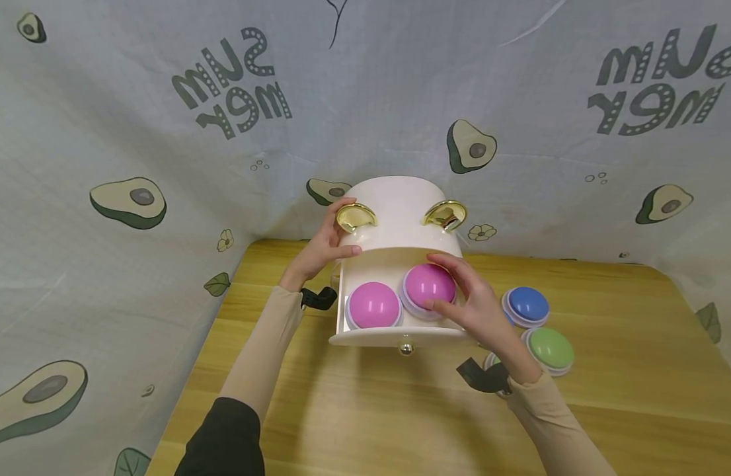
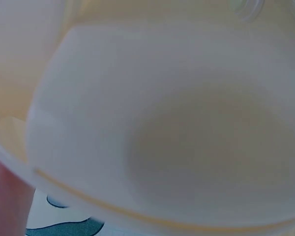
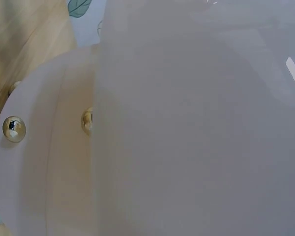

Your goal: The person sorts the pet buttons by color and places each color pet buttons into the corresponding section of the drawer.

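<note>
A white drawer box (image 1: 395, 205) with two gold ear-shaped pieces stands at the back of the table in the head view. Its upper drawer (image 1: 365, 337) is pulled out, showing a round gold knob. Inside sit two pink domed buttons with white bases, a left button (image 1: 374, 305) and a right button (image 1: 429, 287). My right hand (image 1: 478, 307) grips the right button, thumb in front and fingers behind. At the box's left side my left hand (image 1: 320, 254) holds on, fingers beside the gold ear (image 1: 356, 217) and thumb along the front edge.
Right of the box, a blue domed button (image 1: 528, 304) and a green one (image 1: 551, 348) rest on the wooden table (image 1: 627, 330), with another partly behind my right wrist. Lower gold knobs (image 3: 14, 129) show in the right wrist view. A printed cloth (image 1: 389, 119) hangs behind.
</note>
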